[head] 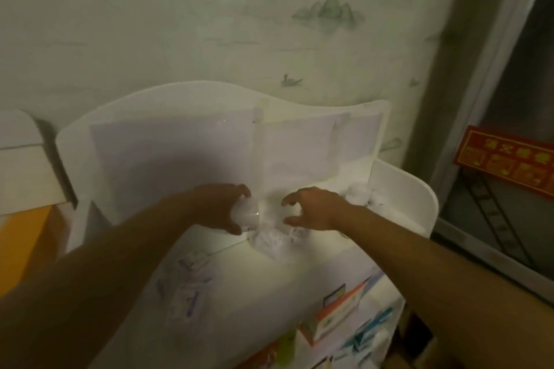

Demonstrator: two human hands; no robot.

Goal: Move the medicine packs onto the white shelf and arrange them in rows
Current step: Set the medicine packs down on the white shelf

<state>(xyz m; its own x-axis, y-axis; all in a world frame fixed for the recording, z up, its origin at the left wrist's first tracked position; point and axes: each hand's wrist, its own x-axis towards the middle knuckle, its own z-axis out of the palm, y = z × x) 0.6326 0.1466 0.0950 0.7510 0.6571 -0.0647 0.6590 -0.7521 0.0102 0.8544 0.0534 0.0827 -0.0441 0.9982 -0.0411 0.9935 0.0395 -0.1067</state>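
Left hand (223,207) grips a blurry white medicine pack (247,214) at the top tier of the white shelf (401,189), near its middle divider. Right hand (311,208) hovers just beside, fingers spread and empty, over a white pack pile (275,241). Orange-and-white box (332,314) on a lower tier; print unreadable. Red sign (506,159) far right, yellow characters blurred.

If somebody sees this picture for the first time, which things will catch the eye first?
Two bare arms reach to the top of the white shelf: the left hand grips a pale pack, the right hand hovers open beside it. A red sign glows at the right edge.
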